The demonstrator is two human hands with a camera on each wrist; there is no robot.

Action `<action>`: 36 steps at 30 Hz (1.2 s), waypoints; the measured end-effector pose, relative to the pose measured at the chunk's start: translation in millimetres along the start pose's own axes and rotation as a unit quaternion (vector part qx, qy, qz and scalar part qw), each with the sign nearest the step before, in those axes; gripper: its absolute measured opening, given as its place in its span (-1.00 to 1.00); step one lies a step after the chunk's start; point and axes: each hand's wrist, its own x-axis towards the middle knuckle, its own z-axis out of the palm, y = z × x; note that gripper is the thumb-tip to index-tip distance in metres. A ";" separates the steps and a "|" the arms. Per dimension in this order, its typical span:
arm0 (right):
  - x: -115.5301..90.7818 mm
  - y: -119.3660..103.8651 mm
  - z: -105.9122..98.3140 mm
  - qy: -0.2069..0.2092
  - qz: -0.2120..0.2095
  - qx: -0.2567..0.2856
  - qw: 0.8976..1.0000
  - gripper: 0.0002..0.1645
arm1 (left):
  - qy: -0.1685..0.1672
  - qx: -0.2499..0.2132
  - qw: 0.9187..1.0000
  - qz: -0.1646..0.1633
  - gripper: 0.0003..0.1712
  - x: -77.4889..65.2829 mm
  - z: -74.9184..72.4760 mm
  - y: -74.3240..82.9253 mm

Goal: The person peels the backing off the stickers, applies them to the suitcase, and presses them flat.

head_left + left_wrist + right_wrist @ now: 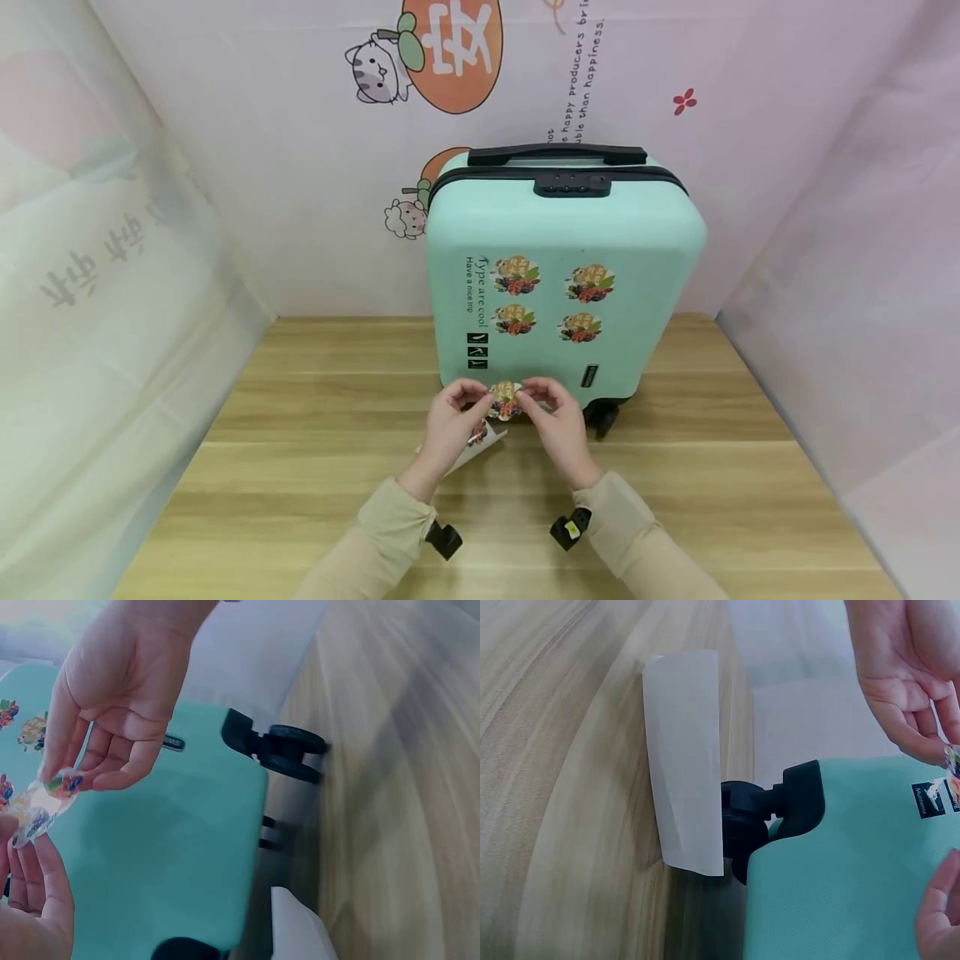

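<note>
Between my two hands is a round sticker (506,401) with a colourful fruit print, close in front of the lower part of a mint-green suitcase (637,250). My left hand (448,422) pinches its left edge between thumb and fingers; my right hand (557,423) pinches the right edge. Seen from the left wrist, the sticker (36,810) looks shiny and slightly bent. Several matching stickers, one of them a lower right sticker (580,327), are stuck in two columns on the suitcase front. A white sticker sheet (480,446) lies below my left hand, partly hidden by it.
The suitcase stands upright on a wooden table (322,433), its black wheel (602,417) at the lower right. Behind it hangs a printed white cloth (300,167); pale cloth walls flank both sides. In the right wrist view, the paper sheet (686,765) is near another wheel (744,817).
</note>
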 end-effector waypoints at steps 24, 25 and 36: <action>25.4 5.2 11.4 0.117 -0.099 -0.026 0.988 -0.77 | 0.069 0.078 0.983 0.149 -0.91 29.1 21.2 5.6; 26.6 6.4 11.8 0.123 -0.104 -0.031 0.986 -0.78 | 0.075 0.079 0.981 0.160 -0.91 29.5 22.6 5.1; 32.4 14.5 16.4 0.167 -0.198 -0.084 0.962 -0.82 | 0.156 0.109 0.949 0.252 -0.92 33.0 37.4 -4.1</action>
